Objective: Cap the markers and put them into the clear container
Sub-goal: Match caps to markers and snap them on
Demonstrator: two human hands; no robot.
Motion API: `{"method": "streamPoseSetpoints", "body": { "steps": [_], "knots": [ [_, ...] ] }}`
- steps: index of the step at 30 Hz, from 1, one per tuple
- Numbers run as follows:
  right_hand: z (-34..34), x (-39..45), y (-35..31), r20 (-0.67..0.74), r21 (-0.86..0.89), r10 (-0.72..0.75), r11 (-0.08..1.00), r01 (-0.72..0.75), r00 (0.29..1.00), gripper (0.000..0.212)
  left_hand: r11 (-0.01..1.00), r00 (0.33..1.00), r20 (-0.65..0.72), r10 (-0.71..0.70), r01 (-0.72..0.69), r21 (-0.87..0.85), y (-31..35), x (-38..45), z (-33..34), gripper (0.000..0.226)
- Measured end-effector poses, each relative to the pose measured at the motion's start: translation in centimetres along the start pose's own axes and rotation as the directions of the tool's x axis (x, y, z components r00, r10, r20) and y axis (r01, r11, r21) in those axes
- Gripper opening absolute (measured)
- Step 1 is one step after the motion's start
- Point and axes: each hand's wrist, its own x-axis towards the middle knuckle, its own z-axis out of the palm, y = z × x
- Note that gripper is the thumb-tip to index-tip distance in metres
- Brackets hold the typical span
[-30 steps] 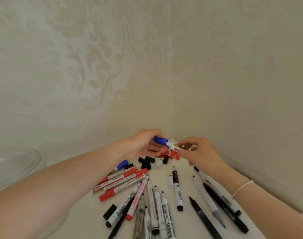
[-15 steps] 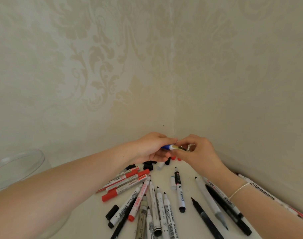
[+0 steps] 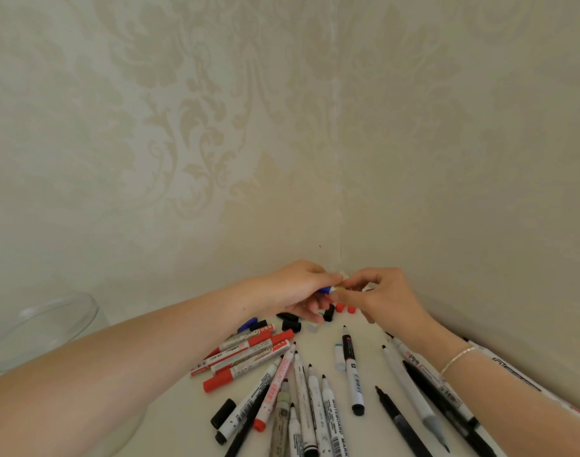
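Step in hand: capping one blue marker [image 3: 326, 289], held in the air above the far end of the table [image 3: 183, 413], close to the wall corner.
Left hand [image 3: 298, 288]: fingers curled round the blue end; only a short blue stretch shows past them.
Right hand [image 3: 381, 300]: thumb and fingertips pinch the other part at the join; whether that is cap or barrel is hidden.
Seating, a judgement: keep both parts on one line, push straight together until the join closes, and do not twist off-axis, since a tilted cap would probably jam or pop off.
Clear container [image 3: 47, 328]: at 9 o'clock from the pile, well apart from both hands, mouth open.
Carry, a judgement: one hand should take the capped marker over the left forearm's side without brushing the pile.
Loose caps: black caps [image 3: 288, 321] and red caps [image 3: 344, 308] lie at 6 o'clock, just below the hands.
Remaining work: red whiteboard markers [image 3: 249, 354] at 7 o'clock, white-barrelled markers [image 3: 315, 407] and black pens [image 3: 401, 423] nearer the person, many with bare tips.
Progress, a judgement: early; I can see no marker in the container.
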Motion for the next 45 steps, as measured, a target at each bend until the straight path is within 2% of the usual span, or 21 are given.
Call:
{"method": "streamPoseSetpoints", "body": {
  "steps": [2, 4, 7, 8, 10, 12, 14, 15, 17, 19, 22, 27, 33, 37, 40, 41, 42, 45],
  "knots": [
    [-0.3, 0.5, 0.3, 0.055, -0.058, 0.006, 0.998, -0.003, 0.998, 0.014, 0.998, 0.997, 0.070, -0.014, 0.010, 0.059, -0.9, 0.6, -0.5, 0.032],
    [-0.6, 1.1, 0.3, 0.102, -0.125, -0.005, 0.992, 0.018, 0.995, 0.017, 0.987, 0.996, 0.089, 0.027, -0.041, 0.155, -1.7, 1.1, -1.2, 0.035],
    [-1.0, 1.8, -0.1, 0.195, -0.178, -0.007, 0.983, 0.043, 0.981, 0.025, 0.937, 0.985, 0.114, 0.126, -0.156, 0.313, -1.8, 1.3, -2.8, 0.021],
    [-1.1, 2.1, -0.2, 0.214, -0.166, -0.016, 0.985, 0.052, 0.977, 0.029, 0.914, 0.983, 0.099, 0.157, -0.182, 0.362, -1.7, 1.3, -3.4, 0.019],
    [-1.4, 2.7, 0.3, 0.167, -0.143, -0.029, 0.988, 0.053, 0.986, 0.038, 0.854, 0.975, -0.016, 0.220, -0.184, 0.487, -1.7, 1.5, -4.8, 0.023],
    [-1.9, 3.4, 1.4, 0.053, -0.186, -0.002, 0.982, 0.012, 0.999, 0.041, 0.739, 0.950, -0.149, 0.276, -0.111, 0.664, -2.3, 1.8, -5.8, 0.029],
    [-2.4, 3.8, 2.7, -0.011, -0.228, 0.068, 0.971, -0.069, 0.998, 0.040, 0.506, 0.930, -0.229, 0.288, 0.055, 0.861, -3.3, 1.9, -6.0, 0.031],
    [-2.5, 3.8, 3.2, -0.012, -0.241, 0.110, 0.964, -0.109, 0.994, 0.037, 0.378, 0.926, -0.251, 0.282, 0.133, 0.916, -3.8, 2.1, -5.9, 0.031],
    [-2.5, 3.7, 4.0, 0.005, -0.263, 0.166, 0.952, -0.159, 0.986, 0.032, 0.203, 0.929, -0.268, 0.255, 0.219, 0.954, -4.6, 2.5, -5.5, 0.030],
    [-2.4, 3.4, 4.6, -0.002, -0.268, 0.185, 0.947, -0.179, 0.983, 0.029, 0.090, 0.941, -0.263, 0.213, 0.249, 0.964, -5.1, 2.9, -5.0, 0.024],
    [-2.5, 3.0, 5.1, -0.028, -0.250, 0.204, 0.946, -0.204, 0.979, 0.027, 0.001, 0.952, -0.258, 0.164, 0.262, 0.965, -5.7, 3.7, -4.4, 0.021],
    [-3.5, 2.7, 5.3, -0.084, -0.231, 0.189, 0.952, -0.204, 0.978, 0.020, -0.062, 0.960, -0.253, 0.120, 0.262, 0.963, -6.1, 5.0, -4.3, 0.021],
    [-4.7, 2.1, 4.9, -0.085, -0.199, 0.200, 0.956, -0.213, 0.976, 0.015, -0.102, 0.965, -0.224, 0.139, 0.239, 0.966, -6.3, 6.4, -3.6, 0.023],
    [-5.7, 1.4, 4.7, -0.109, -0.300, 0.189, 0.930, -0.213, 0.976, 0.014, -0.186, 0.963, -0.225, 0.145, 0.250, 0.950, -6.5, 7.3, -2.8, 0.024],
    [-6.7, 1.0, 4.8, -0.137, -0.393, 0.165, 0.896, -0.206, 0.977, 0.022, -0.185, 0.958, -0.152, 0.245, 0.200, 0.962, -6.2, 8.0, -1.8, 0.025],
    [-7.0, 1.0, 4.8, -0.141, -0.423, 0.159, 0.882, -0.205, 0.977, 0.024, -0.141, 0.946, -0.109, 0.304, 0.158, 0.977, -6.1, 8.3, -1.4, 0.025],
    [-7.4, 0.9, 4.7, -0.144, -0.456, 0.156, 0.866, -0.205, 0.977, 0.024, -0.050, 0.932, -0.067, 0.356, 0.091, 0.995, -6.0, 8.6, -1.0, 0.024],
    [-8.2, 0.7, 4.4, -0.151, -0.558, 0.165, 0.799, -0.222, 0.975, 0.024, 0.305, 0.924, 0.059, 0.378, -0.184, 0.934, -5.5, 9.4, 0.4, 0.026]
  ]
}}
